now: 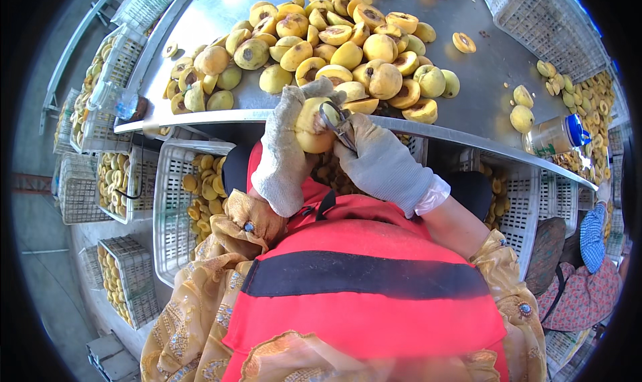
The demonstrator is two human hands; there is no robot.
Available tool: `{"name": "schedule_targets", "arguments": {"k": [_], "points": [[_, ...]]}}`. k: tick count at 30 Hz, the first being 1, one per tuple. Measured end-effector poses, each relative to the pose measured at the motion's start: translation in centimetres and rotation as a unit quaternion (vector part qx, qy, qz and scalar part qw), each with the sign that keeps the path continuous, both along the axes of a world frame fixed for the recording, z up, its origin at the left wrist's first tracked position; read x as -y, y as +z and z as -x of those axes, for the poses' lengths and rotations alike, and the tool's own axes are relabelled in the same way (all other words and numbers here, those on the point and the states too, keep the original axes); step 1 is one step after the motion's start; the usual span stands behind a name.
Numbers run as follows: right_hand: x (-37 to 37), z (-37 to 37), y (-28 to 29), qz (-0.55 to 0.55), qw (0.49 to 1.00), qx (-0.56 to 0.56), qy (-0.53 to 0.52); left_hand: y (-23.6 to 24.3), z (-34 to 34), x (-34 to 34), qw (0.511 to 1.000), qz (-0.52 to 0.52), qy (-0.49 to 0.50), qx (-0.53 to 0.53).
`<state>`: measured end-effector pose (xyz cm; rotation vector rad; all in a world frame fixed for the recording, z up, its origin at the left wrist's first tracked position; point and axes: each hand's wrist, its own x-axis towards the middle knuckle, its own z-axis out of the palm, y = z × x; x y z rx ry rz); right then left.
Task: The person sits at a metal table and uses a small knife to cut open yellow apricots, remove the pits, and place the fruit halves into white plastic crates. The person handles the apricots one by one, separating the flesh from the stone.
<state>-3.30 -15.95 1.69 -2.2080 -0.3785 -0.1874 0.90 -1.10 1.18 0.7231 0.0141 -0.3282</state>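
Over the near edge of the metal table (461,91), my gloved left hand (282,151) is closed around a yellow peach (311,126). My right hand (384,158), also in a pale work glove, grips a small metal tool with a loop-shaped blade (332,117). The loop rests against the right side of the peach; whether it has cut into the flesh I cannot tell. Just beyond both hands lies a heap of yellow peaches (292,55), mostly halves with brown, hollowed centres and some whole ones.
White plastic crates of peaches (167,228) stand below the table and at left. A grey crate (535,31) is at the table's far right. Nearer, a clear jar with a blue lid (556,134) lies by the edge. Another person (582,292) sits at right.
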Motion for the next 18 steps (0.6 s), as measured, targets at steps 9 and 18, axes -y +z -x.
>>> {"name": "schedule_targets", "arguments": {"k": [9, 18], "points": [[-0.6, 1.3, -1.5, -0.055, 0.996, -0.069, 0.009, 0.1, 0.8, 0.2, 0.993, -0.112, -0.003, 0.03], [0.8, 1.5, -0.1, 0.127, 0.983, -0.129, 0.043, 0.1, -2.0, -2.3, 0.961, -0.105, -0.247, -0.069]]}}
